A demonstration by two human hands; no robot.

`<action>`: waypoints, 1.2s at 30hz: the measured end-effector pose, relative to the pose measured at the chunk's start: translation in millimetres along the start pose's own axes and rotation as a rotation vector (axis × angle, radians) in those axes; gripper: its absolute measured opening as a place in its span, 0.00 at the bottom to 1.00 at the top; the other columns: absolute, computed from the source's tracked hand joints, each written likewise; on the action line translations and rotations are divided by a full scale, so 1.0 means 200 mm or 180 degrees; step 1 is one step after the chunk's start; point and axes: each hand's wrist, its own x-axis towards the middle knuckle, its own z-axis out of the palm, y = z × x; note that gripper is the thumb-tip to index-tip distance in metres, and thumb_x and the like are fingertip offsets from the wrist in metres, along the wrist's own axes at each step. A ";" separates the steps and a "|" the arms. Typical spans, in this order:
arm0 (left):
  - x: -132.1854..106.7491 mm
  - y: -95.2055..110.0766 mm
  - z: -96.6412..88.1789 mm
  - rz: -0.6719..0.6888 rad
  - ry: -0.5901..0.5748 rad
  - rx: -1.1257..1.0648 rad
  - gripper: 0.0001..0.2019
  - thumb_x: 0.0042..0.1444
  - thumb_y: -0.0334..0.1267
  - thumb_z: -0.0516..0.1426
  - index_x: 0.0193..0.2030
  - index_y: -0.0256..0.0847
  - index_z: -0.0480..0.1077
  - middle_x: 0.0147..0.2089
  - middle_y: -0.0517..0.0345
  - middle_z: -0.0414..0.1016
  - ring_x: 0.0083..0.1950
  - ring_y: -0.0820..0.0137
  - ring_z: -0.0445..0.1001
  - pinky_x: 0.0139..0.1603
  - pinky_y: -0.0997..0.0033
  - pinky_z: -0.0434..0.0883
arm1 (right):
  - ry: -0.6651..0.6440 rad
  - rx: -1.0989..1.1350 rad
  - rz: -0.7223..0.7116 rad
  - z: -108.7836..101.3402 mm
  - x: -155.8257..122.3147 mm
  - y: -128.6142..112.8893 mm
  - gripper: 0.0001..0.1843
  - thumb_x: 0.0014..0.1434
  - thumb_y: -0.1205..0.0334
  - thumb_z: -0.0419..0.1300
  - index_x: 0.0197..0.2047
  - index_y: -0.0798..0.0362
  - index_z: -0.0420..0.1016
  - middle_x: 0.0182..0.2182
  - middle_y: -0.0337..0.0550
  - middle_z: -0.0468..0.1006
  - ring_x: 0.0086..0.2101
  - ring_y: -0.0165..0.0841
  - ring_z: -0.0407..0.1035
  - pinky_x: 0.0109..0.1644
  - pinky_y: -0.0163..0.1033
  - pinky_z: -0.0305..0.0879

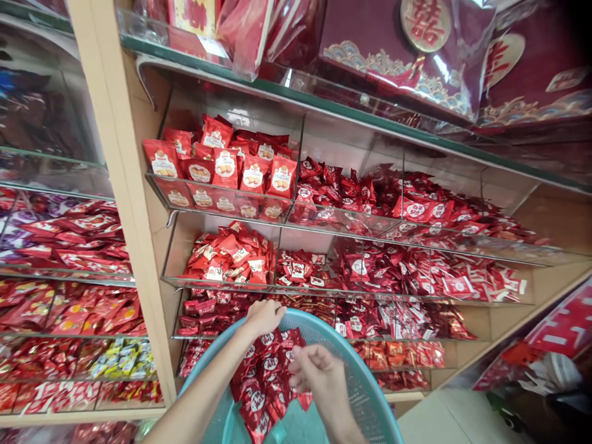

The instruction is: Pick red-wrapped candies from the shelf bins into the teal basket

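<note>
A teal plastic basket [324, 327] sits low in the middle, holding a heap of small red candy packets [266, 385]. My left hand [263, 316] grips the basket's far rim with its fingers curled over the edge. My right hand [317, 373] is inside the basket above the packets, its fingers bent and pinched among them; what it holds is not clear.
Clear acrylic bins of red wrapped sweets [393, 271] fill the shelves ahead, with cookie packets [222, 163] in the top left bin. A wooden upright [124, 185] divides off more bins at left [69, 240]. Red boxed gifts [407, 49] lie on the top shelf.
</note>
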 end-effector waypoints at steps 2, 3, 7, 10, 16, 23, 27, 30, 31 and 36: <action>0.00 0.00 0.00 0.0015 0.0008 0.0020 0.25 0.58 0.53 0.39 0.39 0.47 0.74 0.42 0.52 0.78 0.46 0.58 0.75 0.44 0.63 0.68 | -0.0112 -0.0379 -0.0698 -0.03 0.04 -0.26 0.17 0.50 0.48 0.62 0.26 0.55 0.69 0.20 0.41 0.75 0.17 0.28 0.67 0.20 0.32 0.62; 0.00 0.00 0.00 0.0037 0.0011 0.0033 0.25 0.58 0.53 0.39 0.39 0.47 0.74 0.42 0.53 0.78 0.46 0.58 0.75 0.44 0.63 0.68 | -0.0027 -0.0635 -0.1120 -0.04 0.07 -0.41 0.15 0.52 0.50 0.60 0.28 0.55 0.70 0.22 0.41 0.75 0.19 0.27 0.67 0.23 0.32 0.64; -0.01 0.00 0.00 0.0116 -0.0001 0.0018 0.25 0.59 0.52 0.39 0.40 0.47 0.74 0.42 0.54 0.78 0.45 0.59 0.75 0.44 0.64 0.68 | 0.0435 -0.1484 -0.2746 -0.10 0.27 -0.94 0.10 0.53 0.56 0.60 0.34 0.54 0.71 0.25 0.40 0.75 0.26 0.29 0.68 0.32 0.35 0.65; -0.01 0.00 0.01 0.0134 0.0012 0.0003 0.24 0.59 0.52 0.39 0.40 0.46 0.74 0.42 0.53 0.79 0.45 0.59 0.75 0.43 0.63 0.68 | 0.0738 -0.2204 -0.3419 -0.12 0.49 -1.22 0.08 0.51 0.60 0.60 0.34 0.55 0.71 0.27 0.41 0.75 0.27 0.29 0.68 0.34 0.36 0.64; -0.01 -0.01 0.01 0.0146 0.0103 0.0026 0.25 0.59 0.52 0.38 0.38 0.47 0.74 0.41 0.52 0.79 0.44 0.59 0.76 0.42 0.63 0.68 | 0.0509 -0.4019 -0.2272 -0.05 0.83 -1.46 0.14 0.36 0.58 0.68 0.26 0.55 0.72 0.21 0.40 0.73 0.24 0.31 0.66 0.30 0.36 0.62; -0.03 -0.04 -0.01 0.0065 0.0146 0.0049 0.25 0.59 0.52 0.38 0.37 0.47 0.74 0.39 0.51 0.79 0.44 0.58 0.76 0.42 0.61 0.68 | 0.1051 -0.4271 -0.2501 -0.04 0.85 -1.48 0.02 0.46 0.65 0.62 0.26 0.54 0.76 0.26 0.47 0.75 0.31 0.38 0.69 0.37 0.42 0.63; -0.03 -0.04 -0.01 0.0042 0.0117 0.0025 0.24 0.59 0.52 0.38 0.39 0.48 0.74 0.41 0.51 0.79 0.45 0.58 0.75 0.43 0.61 0.68 | 0.0891 -0.3539 -0.2750 -0.12 0.85 -1.49 0.06 0.49 0.63 0.61 0.24 0.55 0.76 0.18 0.42 0.72 0.25 0.33 0.68 0.35 0.39 0.63; -0.03 -0.03 0.00 0.0050 0.0094 -0.0002 0.24 0.58 0.52 0.39 0.40 0.48 0.74 0.42 0.52 0.78 0.45 0.58 0.75 0.43 0.61 0.68 | 0.0599 -0.2798 -0.2661 -0.16 0.82 -1.50 0.08 0.49 0.61 0.61 0.24 0.57 0.75 0.15 0.39 0.71 0.20 0.29 0.64 0.29 0.37 0.62; -0.02 -0.03 0.00 0.0042 0.0092 -0.0006 0.24 0.58 0.52 0.39 0.40 0.48 0.74 0.42 0.52 0.78 0.45 0.58 0.75 0.43 0.62 0.68 | 0.0525 -0.2521 -0.2641 -0.17 0.78 -1.50 0.09 0.49 0.60 0.61 0.25 0.58 0.75 0.16 0.39 0.71 0.19 0.28 0.64 0.27 0.36 0.62; -0.01 -0.02 -0.01 0.0056 0.0067 -0.0018 0.25 0.58 0.52 0.39 0.40 0.47 0.74 0.41 0.52 0.79 0.45 0.59 0.75 0.43 0.63 0.68 | 0.0288 -0.1559 -0.2944 -0.17 0.47 -1.44 0.11 0.51 0.55 0.61 0.30 0.56 0.72 0.21 0.39 0.73 0.20 0.26 0.66 0.25 0.33 0.63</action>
